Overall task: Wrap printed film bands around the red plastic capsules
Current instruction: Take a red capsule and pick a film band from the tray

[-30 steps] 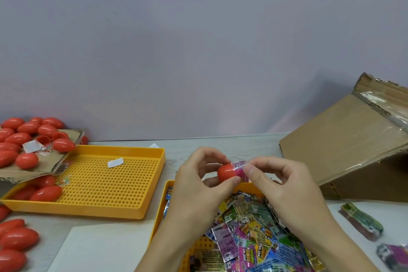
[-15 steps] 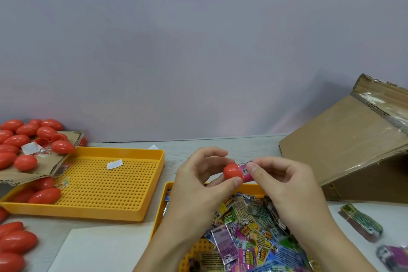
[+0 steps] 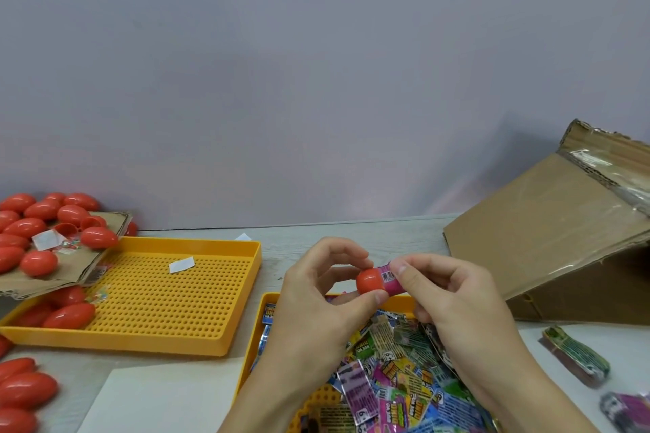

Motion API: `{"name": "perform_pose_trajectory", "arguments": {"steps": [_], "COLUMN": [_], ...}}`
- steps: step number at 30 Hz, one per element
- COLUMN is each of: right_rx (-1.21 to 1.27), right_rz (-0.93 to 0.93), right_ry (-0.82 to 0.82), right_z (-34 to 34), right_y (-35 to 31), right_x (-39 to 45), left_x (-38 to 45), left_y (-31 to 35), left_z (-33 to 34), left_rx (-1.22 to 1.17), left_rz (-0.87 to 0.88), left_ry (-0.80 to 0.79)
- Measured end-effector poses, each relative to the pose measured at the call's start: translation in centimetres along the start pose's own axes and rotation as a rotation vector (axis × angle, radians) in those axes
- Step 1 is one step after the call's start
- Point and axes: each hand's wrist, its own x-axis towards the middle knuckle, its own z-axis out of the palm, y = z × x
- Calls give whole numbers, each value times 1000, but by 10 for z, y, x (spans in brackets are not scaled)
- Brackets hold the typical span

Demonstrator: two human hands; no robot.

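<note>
A red plastic capsule [image 3: 369, 280] is held up between both hands over the near yellow tray [image 3: 267, 300]. My left hand [image 3: 316, 295] pinches its left end with thumb below and fingers behind. A pink printed film band [image 3: 389, 278] sits on the capsule's right half, and my right hand [image 3: 453, 295] pinches that band with thumb and fingertips. Below, the tray holds a heap of loose printed film bands [image 3: 394, 373]. More red capsules [image 3: 45, 221] lie on a cardboard sheet at the far left.
A second perforated yellow tray [image 3: 169, 299] lies to the left with a few capsules and a white paper scrap. Red capsules [image 3: 24, 394] lie at the left front edge. A tilted cardboard box [image 3: 548, 242] stands at the right, with bundled film bands [image 3: 577, 355] before it.
Both hands have shifted the capsule slightly right and down, and the pink band has slid further onto the capsule, covering more of its right half.
</note>
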Motion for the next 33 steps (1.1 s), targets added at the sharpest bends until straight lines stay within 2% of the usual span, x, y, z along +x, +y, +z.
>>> {"name": "perform_pose_trajectory", "arguments": {"steps": [9,19,28,33], "right_rx": [4,-37,-226,-378], "right_rz": [3,-11,-174,-281], "right_ry": [-25,-40,-24,13], "right_z": [-1,-1,0,5], "right_y": [2,5,6,10], "right_x": [1,1,1,0], "left_x": [0,-1,-2,-2], "left_y": [-1,2,5,7], "left_z": [3,3,4,5], "left_rx": [53,78,194,118], "left_rz": [63,47,103,105], "left_ry": [-1,36,31,69]}}
